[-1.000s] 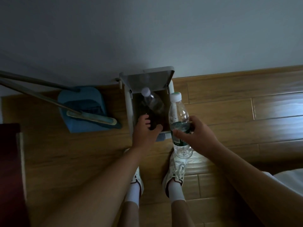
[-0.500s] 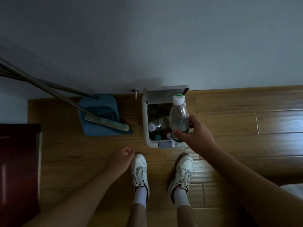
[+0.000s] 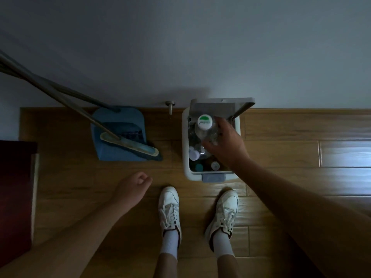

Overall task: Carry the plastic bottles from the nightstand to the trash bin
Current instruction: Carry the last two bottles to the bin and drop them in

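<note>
glossy wood floor point(image 3: 301, 153), clear plastic bottle point(image 3: 206, 131)

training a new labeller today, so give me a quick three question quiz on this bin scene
1. True or false: the left hand holds a bottle.
2. Where is the bottle that the right hand grips? A) lying on the floor B) over the open trash bin C) on a nightstand
3. What colour is the dustpan to the left of the trash bin?

Key: 1 false, it holds nothing. 2 B. 3 blue.
</note>
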